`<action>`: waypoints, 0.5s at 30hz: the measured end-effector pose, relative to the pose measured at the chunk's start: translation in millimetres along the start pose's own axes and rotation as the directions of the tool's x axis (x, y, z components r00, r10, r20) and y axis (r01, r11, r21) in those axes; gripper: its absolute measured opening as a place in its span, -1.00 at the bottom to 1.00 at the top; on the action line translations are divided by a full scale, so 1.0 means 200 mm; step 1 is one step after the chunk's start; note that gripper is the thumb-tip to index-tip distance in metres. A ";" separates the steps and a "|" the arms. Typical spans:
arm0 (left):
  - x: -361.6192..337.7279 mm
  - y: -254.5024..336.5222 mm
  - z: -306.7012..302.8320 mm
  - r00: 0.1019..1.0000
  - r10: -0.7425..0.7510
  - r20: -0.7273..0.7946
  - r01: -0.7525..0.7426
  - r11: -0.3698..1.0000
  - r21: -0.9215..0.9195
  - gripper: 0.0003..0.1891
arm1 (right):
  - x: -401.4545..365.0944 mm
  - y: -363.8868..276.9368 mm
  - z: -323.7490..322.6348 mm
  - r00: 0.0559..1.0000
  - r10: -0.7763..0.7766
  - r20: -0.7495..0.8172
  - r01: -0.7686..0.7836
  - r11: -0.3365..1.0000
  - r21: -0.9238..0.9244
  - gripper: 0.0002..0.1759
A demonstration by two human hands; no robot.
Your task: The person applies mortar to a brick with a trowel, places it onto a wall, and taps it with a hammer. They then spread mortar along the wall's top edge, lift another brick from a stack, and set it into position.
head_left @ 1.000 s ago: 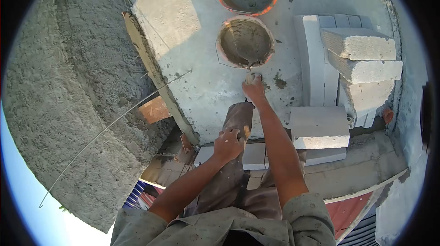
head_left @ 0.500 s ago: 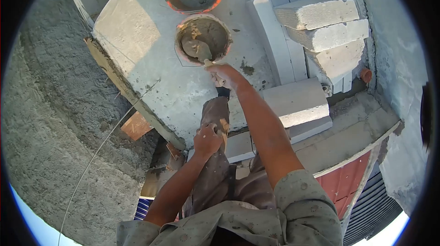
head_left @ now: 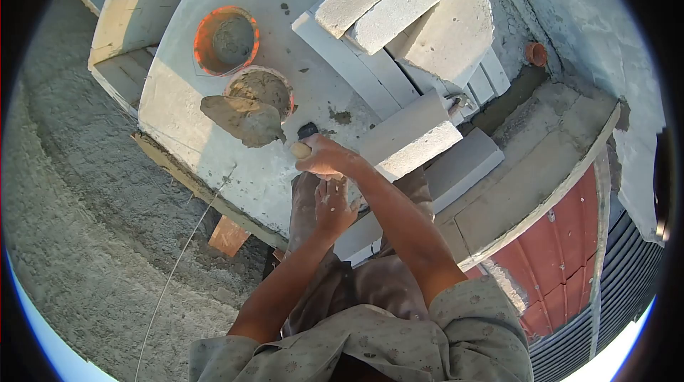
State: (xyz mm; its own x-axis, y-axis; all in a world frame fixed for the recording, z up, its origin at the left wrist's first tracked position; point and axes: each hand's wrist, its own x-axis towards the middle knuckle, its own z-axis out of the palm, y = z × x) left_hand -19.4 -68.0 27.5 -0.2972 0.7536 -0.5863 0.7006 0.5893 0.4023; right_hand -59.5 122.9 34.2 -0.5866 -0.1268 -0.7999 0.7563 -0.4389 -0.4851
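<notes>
My right hand (head_left: 322,155) is closed round the wooden handle of a trowel (head_left: 242,120). The mortar-smeared blade is lifted out to the left, overlapping the near rim of a mortar bucket (head_left: 291,101) in this view. Wet grey mortar (head_left: 260,86) shows inside that bucket. Just below my right hand, my left hand (head_left: 336,205) lies over my knee with its fingers stretched out, holding nothing. An orange bucket (head_left: 206,26), also with mortar in it, stands behind the first one.
Pale blocks (head_left: 406,4) are stacked at the upper right, with one long block (head_left: 413,136) nearer my right arm. A tap (head_left: 459,103) is beside them. The slab's rough edge (head_left: 206,179) drops away on the left, where a thin line (head_left: 174,261) runs.
The trowel has come up out of the nearer bucket and back toward me. My left hand has shifted up along my leg, its fingers straighter. The view has turned rightward.
</notes>
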 end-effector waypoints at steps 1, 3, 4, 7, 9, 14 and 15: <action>0.08 0.13 0.05 0.990 0.101 -0.102 -0.114 0.985 -0.131 -0.33 | -0.11 -0.02 -0.04 1.000 -0.028 0.006 0.028 1.000 -0.004 -0.51; 0.26 0.36 0.15 0.948 0.213 -0.234 -0.252 0.957 -0.147 -0.32 | -0.32 0.03 -0.13 0.982 -0.178 -0.056 0.173 0.981 -0.091 -0.55; 0.35 0.45 0.22 0.914 0.262 -0.311 -0.318 0.937 -0.144 -0.31 | -0.48 0.03 -0.18 0.953 -0.280 -0.114 0.262 0.954 -0.147 -0.56; 0.50 0.51 0.47 0.880 0.254 -0.402 -0.332 0.933 -0.137 -0.28 | -0.88 0.18 -0.34 0.784 -0.563 -0.261 0.464 0.812 -0.354 -0.58; 0.57 0.44 0.56 0.899 0.240 -0.366 -0.300 0.947 -0.116 -0.25 | -1.23 0.17 -0.44 0.866 -0.390 -0.312 0.381 0.920 -0.090 -0.59; 0.63 0.32 0.16 0.971 0.185 -0.151 -0.214 0.955 -0.206 -0.18 | -1.77 0.46 -0.56 0.771 -0.235 -0.592 0.236 0.969 -0.077 -0.74; 0.62 0.31 0.03 0.996 0.079 -0.049 -0.091 0.924 -0.372 -0.16 | -1.85 0.50 -0.57 0.764 -0.168 -0.623 0.195 0.980 -0.025 -0.76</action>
State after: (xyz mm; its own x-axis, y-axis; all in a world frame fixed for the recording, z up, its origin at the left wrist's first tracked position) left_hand -8.4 59.7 -23.9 -0.2729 0.8111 -0.5174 0.4332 0.5838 0.6867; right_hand 265.8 226.9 241.3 -0.3951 0.5305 -0.7500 0.6341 -0.4333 -0.6405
